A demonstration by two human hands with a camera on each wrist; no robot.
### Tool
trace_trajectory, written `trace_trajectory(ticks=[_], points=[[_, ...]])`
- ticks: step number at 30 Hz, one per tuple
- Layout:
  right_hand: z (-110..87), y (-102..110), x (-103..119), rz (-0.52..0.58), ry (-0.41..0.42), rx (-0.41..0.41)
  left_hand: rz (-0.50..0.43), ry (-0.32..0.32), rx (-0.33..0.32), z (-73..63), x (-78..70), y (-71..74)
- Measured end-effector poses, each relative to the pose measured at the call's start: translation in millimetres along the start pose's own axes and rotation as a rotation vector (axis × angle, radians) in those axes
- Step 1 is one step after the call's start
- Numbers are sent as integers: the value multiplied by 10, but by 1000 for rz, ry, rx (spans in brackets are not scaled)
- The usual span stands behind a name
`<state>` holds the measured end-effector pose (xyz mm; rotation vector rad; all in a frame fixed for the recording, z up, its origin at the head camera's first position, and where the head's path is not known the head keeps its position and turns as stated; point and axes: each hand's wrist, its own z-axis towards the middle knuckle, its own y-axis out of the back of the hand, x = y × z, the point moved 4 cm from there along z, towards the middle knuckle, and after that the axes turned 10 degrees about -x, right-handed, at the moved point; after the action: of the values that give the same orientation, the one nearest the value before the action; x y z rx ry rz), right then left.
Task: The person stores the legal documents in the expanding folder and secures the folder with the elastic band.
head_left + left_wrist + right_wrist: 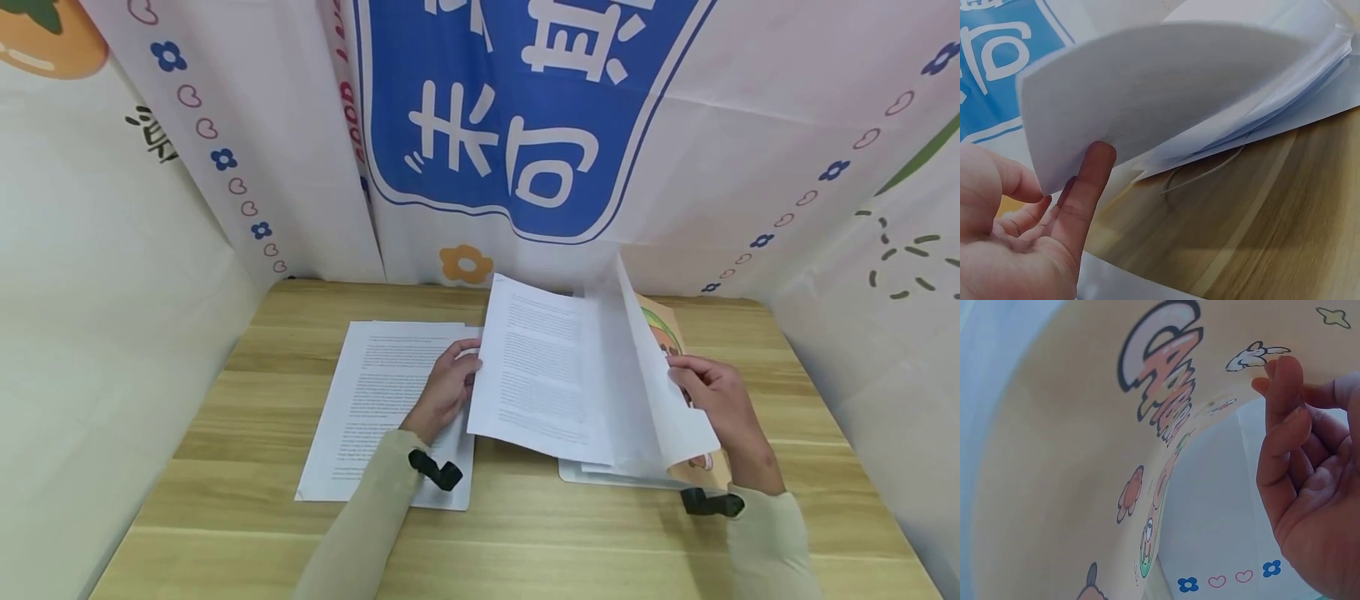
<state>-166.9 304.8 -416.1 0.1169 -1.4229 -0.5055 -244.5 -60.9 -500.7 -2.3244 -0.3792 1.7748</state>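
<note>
Hands are both busy with paper. The left hand (pixel 444 385) pinches the left edge of a printed sheet (pixel 543 367) between its thumb and fingers. The right hand (pixel 718 400) pinches the edge of a bendy orange cover (pixel 1041 456) with cartoon pictures. A white flap (pixel 633 383) stands up between this hand and the sheet; I cannot tell if it is the inside of the cover or another page.

The sheet could get a crease if the left hand squeezes or pushes too hard, because it is thin and bent. If the right hand lets go, the cover might flop over and knock the sheet crooked.

The sheet is between the two hands, with its left edge in the left hand and its right side by the white flap. The left sleeve (pixel 375 512) crosses over a pile of printed paper (pixel 375 400) on the left of the wooden table (pixel 525 533). Behind it all hangs a white cloth (pixel 307 150) with a big blue sign (pixel 517 92).
</note>
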Motion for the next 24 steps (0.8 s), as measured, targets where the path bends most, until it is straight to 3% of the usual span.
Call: trace_trajectory(ticks=[5,11,24], points=[[3,-3,-2,-4,1,-1,-17,-3,11,-19,-29,-23],[6,-3,1,5,14,-8,-10,-16,-25,5,-77,-5],[1,0,-9,-33,-45,-3,-21,15,46,-80,7,-190]])
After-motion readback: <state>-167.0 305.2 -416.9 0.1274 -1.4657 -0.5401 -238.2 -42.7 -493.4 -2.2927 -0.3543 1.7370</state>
